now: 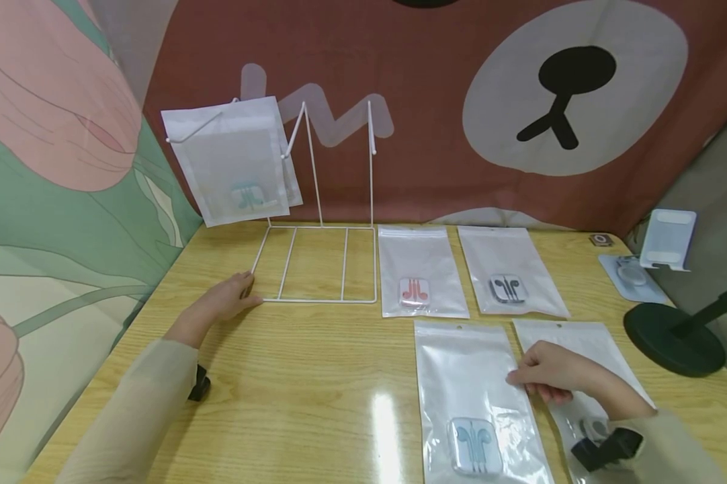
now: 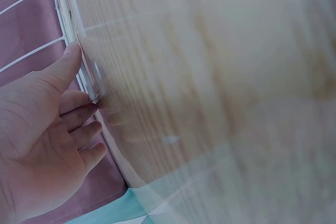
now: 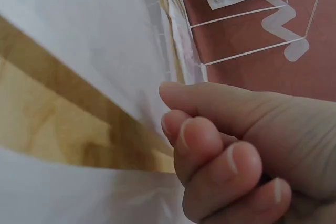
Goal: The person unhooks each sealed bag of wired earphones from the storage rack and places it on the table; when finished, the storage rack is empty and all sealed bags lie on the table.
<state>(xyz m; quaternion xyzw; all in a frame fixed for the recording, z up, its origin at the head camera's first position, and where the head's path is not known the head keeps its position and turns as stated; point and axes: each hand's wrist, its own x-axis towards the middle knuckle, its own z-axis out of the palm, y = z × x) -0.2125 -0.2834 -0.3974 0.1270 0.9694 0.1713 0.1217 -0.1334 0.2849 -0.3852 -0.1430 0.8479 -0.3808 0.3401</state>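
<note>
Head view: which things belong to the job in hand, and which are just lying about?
Likely job:
wire rack
hanging packets
pink-earphone packet
black-earphone packet
blue-earphone packet
front-right packet

Likely lying about:
pale stand
black round-based stand
small square thing

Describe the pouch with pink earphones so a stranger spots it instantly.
On the wooden table, find the white wire rack. Just right of its base lies a pale pouch. Its earphones are pink, unlike the neighbouring black pair and blue pair.
</note>
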